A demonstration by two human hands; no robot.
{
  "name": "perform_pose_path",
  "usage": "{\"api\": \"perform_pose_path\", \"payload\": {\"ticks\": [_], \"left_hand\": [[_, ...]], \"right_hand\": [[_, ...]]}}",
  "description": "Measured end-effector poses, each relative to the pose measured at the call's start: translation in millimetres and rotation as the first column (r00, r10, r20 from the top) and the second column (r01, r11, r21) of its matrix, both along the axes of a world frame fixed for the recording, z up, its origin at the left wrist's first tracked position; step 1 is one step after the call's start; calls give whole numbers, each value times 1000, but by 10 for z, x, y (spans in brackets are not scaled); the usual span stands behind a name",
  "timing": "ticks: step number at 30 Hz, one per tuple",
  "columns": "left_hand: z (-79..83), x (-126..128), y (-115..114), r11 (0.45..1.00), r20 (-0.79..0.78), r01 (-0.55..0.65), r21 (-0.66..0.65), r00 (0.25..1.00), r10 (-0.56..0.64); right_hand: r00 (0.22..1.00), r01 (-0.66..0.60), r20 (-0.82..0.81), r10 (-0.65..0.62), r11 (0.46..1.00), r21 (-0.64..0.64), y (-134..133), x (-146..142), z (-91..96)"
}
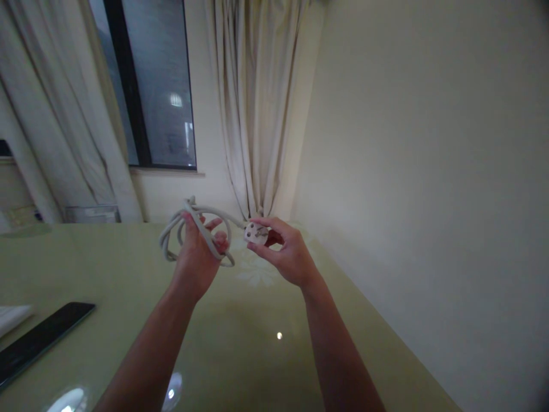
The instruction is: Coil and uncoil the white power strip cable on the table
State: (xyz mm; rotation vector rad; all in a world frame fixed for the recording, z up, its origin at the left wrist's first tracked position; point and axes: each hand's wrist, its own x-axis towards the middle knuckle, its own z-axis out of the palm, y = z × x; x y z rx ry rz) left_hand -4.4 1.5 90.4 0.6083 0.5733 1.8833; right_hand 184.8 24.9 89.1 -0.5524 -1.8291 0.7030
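A pale grey cable [213, 247] hangs in loose coils around my left hand [198, 252]. The fingers of that hand are curled through the loops and hold them above the table. From the coils the cable runs right to a white plug [254, 233] with metal prongs. My right hand [285, 247] pinches the plug between thumb and fingers, its pronged face turned toward me. Both hands are side by side, raised over the far part of the table.
The glossy greenish table [240, 355] reflects lights. A black phone-like slab [45, 337] and a white object [12, 316] lie at the left. A bare wall [420, 171] borders the right side. Cream curtains [261, 103] and a window [160, 86] stand behind.
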Motion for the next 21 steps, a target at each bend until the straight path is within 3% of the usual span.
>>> {"api": "perform_pose_path", "payload": {"ticks": [9, 17, 21], "left_hand": [[-103, 30, 21, 983, -79, 181, -5, 980, -181], [-124, 157, 43, 981, -110, 193, -24, 975, -195], [-219, 243, 76, 978, -172, 207, -37, 962, -210]], "right_hand": [[999, -3, -33, 8, 987, 158, -13, -4, 38], [965, 122, 185, -184, 945, 305, -204, 35, 169], [954, 96, 239, -179, 941, 324, -242, 38, 198]]}}
